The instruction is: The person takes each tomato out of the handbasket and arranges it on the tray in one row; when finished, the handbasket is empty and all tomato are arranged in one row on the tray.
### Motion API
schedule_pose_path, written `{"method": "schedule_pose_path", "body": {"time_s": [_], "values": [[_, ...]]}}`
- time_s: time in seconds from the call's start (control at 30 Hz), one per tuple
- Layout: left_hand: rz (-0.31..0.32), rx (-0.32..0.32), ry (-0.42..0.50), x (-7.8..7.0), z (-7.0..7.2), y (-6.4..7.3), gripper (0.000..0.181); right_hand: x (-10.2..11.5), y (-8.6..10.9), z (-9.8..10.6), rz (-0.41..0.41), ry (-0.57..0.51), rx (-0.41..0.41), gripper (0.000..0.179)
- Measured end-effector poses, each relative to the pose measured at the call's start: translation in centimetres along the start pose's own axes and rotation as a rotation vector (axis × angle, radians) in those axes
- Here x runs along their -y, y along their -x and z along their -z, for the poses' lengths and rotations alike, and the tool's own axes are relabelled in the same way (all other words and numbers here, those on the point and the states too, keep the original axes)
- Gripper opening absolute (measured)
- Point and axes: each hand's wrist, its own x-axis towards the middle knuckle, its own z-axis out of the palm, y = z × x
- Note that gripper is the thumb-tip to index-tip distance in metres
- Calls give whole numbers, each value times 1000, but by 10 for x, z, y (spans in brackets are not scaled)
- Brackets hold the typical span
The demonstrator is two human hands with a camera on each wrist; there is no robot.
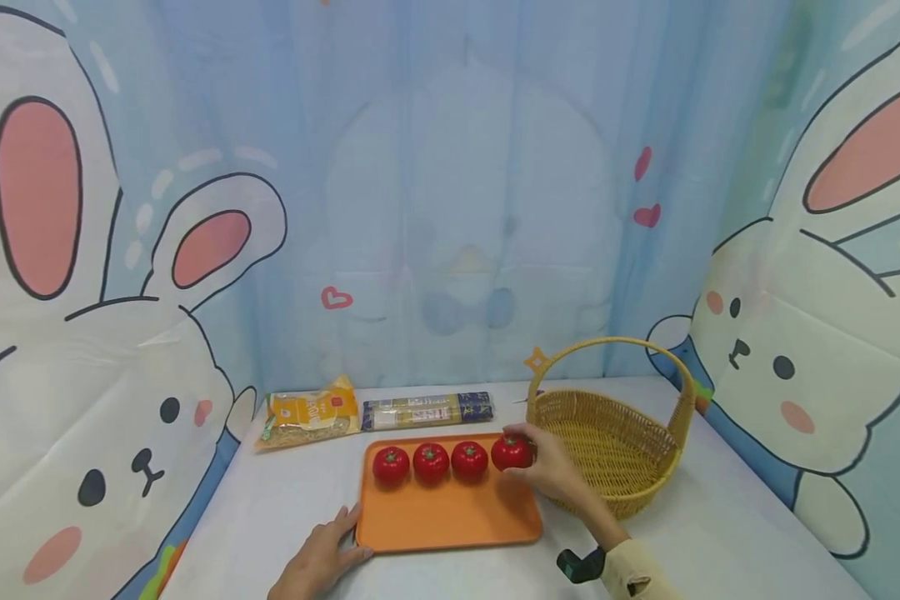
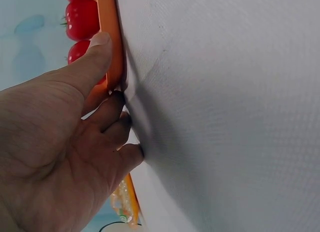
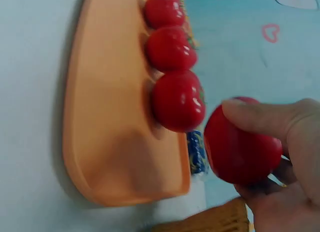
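Note:
My right hand (image 1: 547,462) grips a shiny red tomato (image 3: 242,142) between thumb and fingers, at the back right of the orange tray (image 1: 450,521). In the right wrist view this tomato is held up apart from the others. Three more tomatoes, the left one (image 1: 391,466), the middle one (image 1: 431,462) and the right one (image 1: 469,461), sit in a row along the tray's back. My left hand (image 1: 321,554) holds the tray's front left corner. Its thumb (image 2: 97,55) lies against the tray wall, while the other fingers curl low beside the tray at the table.
A woven basket (image 1: 607,450) with a tall handle stands right of the tray, close by my right forearm. Behind the tray lie a yellow food bag (image 1: 311,414) and a long clear-and-blue packet (image 1: 427,411). A rabbit-print curtain (image 1: 450,208) encloses the white table (image 1: 727,517).

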Motion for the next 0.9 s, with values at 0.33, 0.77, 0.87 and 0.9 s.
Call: {"method": "schedule_pose_path", "body": {"time_s": [0.33,0.77,0.87,0.9], "values": [[38,7,-3,0,1,0,78,4,-4,-24,66,80,-44,68],[19,13,0,2,0,0,78,-12,-10,-63,69,246,-137,74],[15,11,3,1,-1,0,77,-14,-12,-67,59,279,-144,74],[17,12,5,1,-2,-1,78,-14,-12,-68,58,286,-151,74]]}}
